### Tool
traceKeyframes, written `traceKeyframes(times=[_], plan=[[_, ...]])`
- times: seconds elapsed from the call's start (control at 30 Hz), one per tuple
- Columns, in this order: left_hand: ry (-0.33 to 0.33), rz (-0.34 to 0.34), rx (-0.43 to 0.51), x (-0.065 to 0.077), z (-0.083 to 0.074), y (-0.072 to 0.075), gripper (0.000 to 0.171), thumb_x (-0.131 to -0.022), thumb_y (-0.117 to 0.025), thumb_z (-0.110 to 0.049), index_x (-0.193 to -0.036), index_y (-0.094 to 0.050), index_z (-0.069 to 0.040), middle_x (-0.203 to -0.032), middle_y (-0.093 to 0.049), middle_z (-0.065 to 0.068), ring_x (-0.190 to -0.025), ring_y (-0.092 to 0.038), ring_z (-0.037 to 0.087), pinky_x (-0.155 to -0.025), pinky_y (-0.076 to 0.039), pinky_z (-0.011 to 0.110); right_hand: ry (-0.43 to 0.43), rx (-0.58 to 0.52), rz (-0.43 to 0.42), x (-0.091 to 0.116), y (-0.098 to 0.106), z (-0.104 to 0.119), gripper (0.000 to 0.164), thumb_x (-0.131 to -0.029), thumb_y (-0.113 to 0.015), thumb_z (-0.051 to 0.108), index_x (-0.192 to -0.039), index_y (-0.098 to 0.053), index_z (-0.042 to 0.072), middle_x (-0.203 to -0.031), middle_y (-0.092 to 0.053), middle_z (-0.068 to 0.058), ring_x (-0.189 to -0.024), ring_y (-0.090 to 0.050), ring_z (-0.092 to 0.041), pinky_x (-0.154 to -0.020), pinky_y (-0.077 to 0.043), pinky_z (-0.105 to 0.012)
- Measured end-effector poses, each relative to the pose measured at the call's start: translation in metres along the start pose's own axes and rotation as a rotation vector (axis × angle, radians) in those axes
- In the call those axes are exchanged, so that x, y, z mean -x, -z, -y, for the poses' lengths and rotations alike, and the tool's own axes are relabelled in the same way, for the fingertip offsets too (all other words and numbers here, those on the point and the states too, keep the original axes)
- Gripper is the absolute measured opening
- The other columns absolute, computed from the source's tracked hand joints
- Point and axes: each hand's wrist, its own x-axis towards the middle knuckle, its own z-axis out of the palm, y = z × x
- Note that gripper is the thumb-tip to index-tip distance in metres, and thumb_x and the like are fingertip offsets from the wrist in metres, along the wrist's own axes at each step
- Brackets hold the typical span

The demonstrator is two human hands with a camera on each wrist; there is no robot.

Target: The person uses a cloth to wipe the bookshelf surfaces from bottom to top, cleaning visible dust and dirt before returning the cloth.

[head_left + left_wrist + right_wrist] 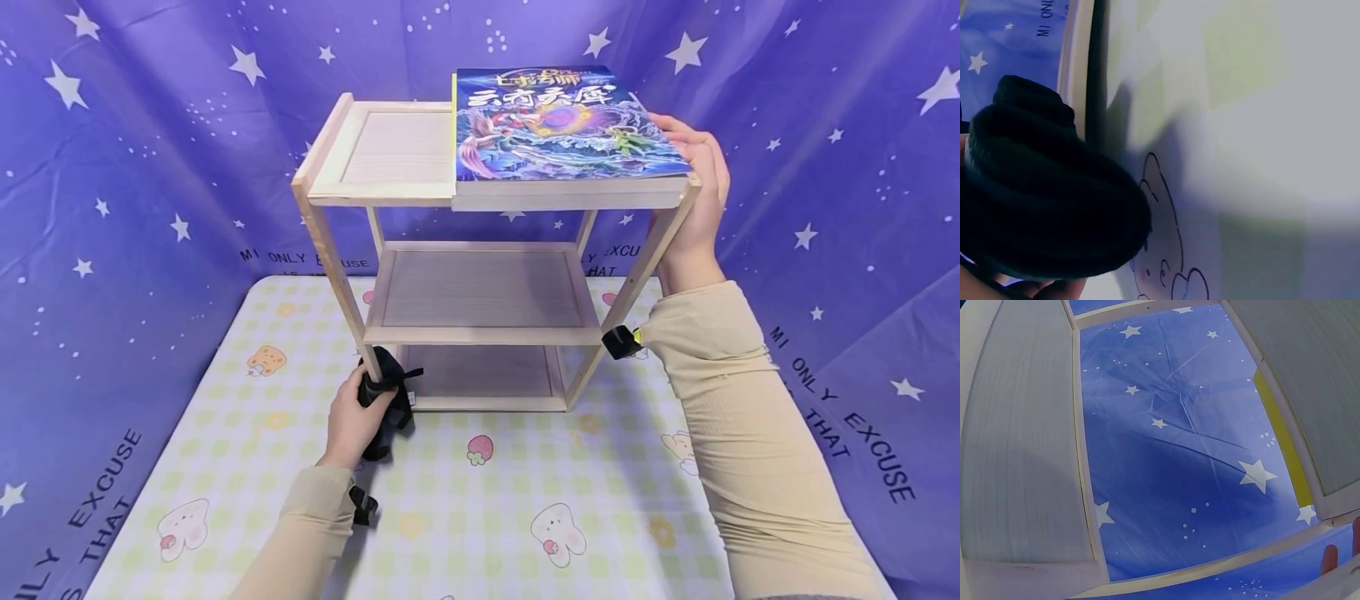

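A three-tier wooden shelf [483, 335] stands on the table. A thick book with a blue illustrated cover [558, 137] lies flat on the right part of its top tier. My left hand [356, 425] grips a black cloth item [390, 437] with a thin strap and a small white tag, at the shelf's lower left front leg. In the left wrist view the black cloth [1054, 200] looks soft and folded; whether it goes round the leg, I cannot tell. Up at the top right corner, my right hand [693, 196] holds the shelf's side beside the book; its thumb is hidden.
A checked tablecloth [480, 517] with cartoon prints covers the table. Purple star-printed curtains [150, 167] hang behind and on both sides. Bare wood shows on the left of the top tier [397, 150] and on the middle tier [483, 287].
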Motion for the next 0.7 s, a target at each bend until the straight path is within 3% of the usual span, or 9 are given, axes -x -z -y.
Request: traceKeyframes(times=[0.23,0.53,0.7], plan=[[-0.006,-0.026,0.074,0.0008,0.0010,0.0055,0.061,-0.087,-0.073,-0.037,-0.142,-0.055,-0.019,-0.138,-0.055,0.019,-0.128,-0.051,0.038,-0.108,-0.039,0.054,-0.004,0.004,0.000,-0.0003,0.0002,-0.0002,0.030,-0.095,-0.034,-0.007,-0.080,-0.061,-0.009,-0.104,-0.069,-0.022,-0.108,-0.063,-0.034,-0.085,-0.053,-0.029],[0.093,0.100,0.315,-0.0025,-0.0010,0.0047,0.072,-0.086,-0.076,-0.024,-0.147,-0.038,-0.017,-0.150,-0.042,0.013,-0.140,-0.038,0.033,-0.115,-0.028,0.050,-0.003,-0.005,0.000,-0.0005,0.0000,0.0006,0.030,-0.095,-0.035,-0.008,-0.080,-0.061,-0.009,-0.103,-0.068,-0.023,-0.107,-0.063,-0.034,-0.084,-0.053,-0.029],[0.112,0.087,0.415,-0.0024,0.0003,0.0000,0.074,-0.086,-0.075,-0.013,-0.147,-0.034,-0.013,-0.147,-0.042,0.018,-0.138,-0.038,0.035,-0.115,-0.028,0.048,-0.005,0.005,0.001,0.0004,0.0003,0.0000,0.030,-0.095,-0.035,-0.008,-0.080,-0.061,-0.009,-0.104,-0.068,-0.023,-0.108,-0.062,-0.034,-0.085,-0.053,-0.029]])
